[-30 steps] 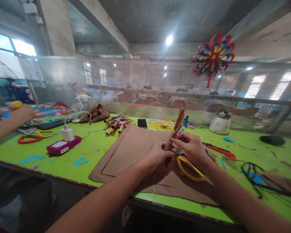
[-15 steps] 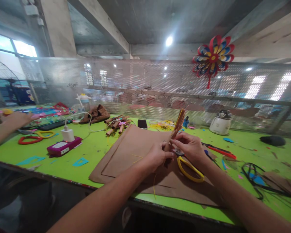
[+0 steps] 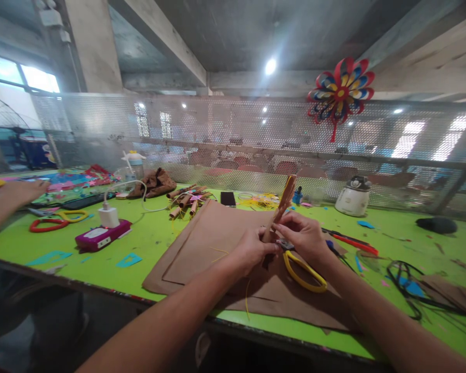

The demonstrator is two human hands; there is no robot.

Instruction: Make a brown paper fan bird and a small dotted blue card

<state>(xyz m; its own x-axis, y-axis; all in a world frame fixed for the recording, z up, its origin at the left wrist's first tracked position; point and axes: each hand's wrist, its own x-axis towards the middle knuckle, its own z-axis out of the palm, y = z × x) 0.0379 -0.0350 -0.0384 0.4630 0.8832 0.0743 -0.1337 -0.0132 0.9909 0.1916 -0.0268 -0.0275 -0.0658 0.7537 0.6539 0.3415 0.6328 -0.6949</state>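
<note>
Between my hands a narrow brown paper strip or roll (image 3: 285, 199) stands tilted up to the right, with a bit of yellow along its top. My left hand (image 3: 254, 248) is closed round its lower part. The fingers of my right hand (image 3: 301, 230) pinch at its side, partly hiding what they grip. Yellow-handled scissors (image 3: 305, 273) lie just below my right hand, their blades partly covered by it. Beneath both hands are large brown paper sheets (image 3: 194, 238). A yellow string (image 3: 247, 300) hangs below my left hand.
Several brown paper rolls (image 3: 186, 202) lie behind the sheets, near a phone (image 3: 228, 199) and yellow strings (image 3: 260, 199). A purple power strip (image 3: 103, 234) with a charger sits left. Another person's hand (image 3: 21, 194) works at far left. A white pot-like container (image 3: 352, 197) stands right.
My hands and the brown paper stay almost still. At far left, the other person's hand has shifted slightly to the left.
</note>
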